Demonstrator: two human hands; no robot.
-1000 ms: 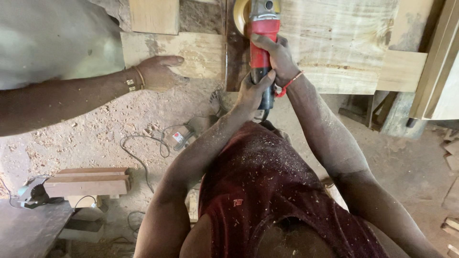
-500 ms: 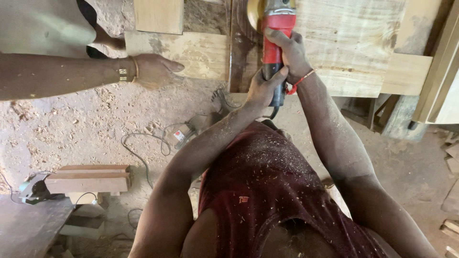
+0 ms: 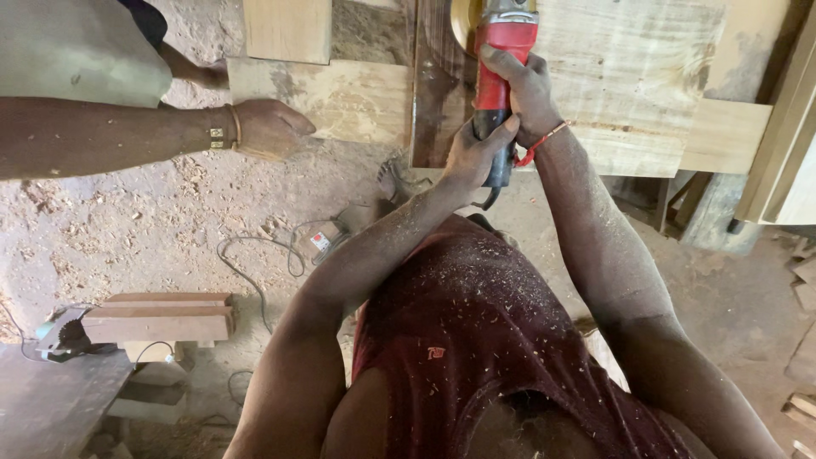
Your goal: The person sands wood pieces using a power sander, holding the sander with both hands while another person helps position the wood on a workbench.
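Both of the person's hands grip a red angle grinder [image 3: 501, 64] held out in front of the body; right hand [image 3: 529, 95] wraps closed around the red middle of the body, fingers over the top; left hand [image 3: 473, 155] closed around the dark rear handle just below, thumb up against the red part; the two hands touch each other; red band on the right wrist. Grinder points away from the person, its yellowish disc [image 3: 466, 21] at the top edge of view, sitting on a wide pale wooden board [image 3: 629, 76] with a dark strip along its left edge; exact contact of disc to wood partly cut off by the frame. Another person's hand [image 3: 265, 127] comes in from the left, wearing a metal bracelet, fingers curled loosely at the edge of a smaller wood plank [image 3: 348, 98] beside the board; cannot tell if it presses down. Floor [image 3: 127, 229] below is covered in sawdust; a cable [image 3: 255, 263] loops across it; stacked wood blocks [image 3: 157, 319] lie lower left with a small circular saw [image 3: 58, 334] just beside them. Person's dark red shirt [image 3: 476, 340] is speckled with wood chips.
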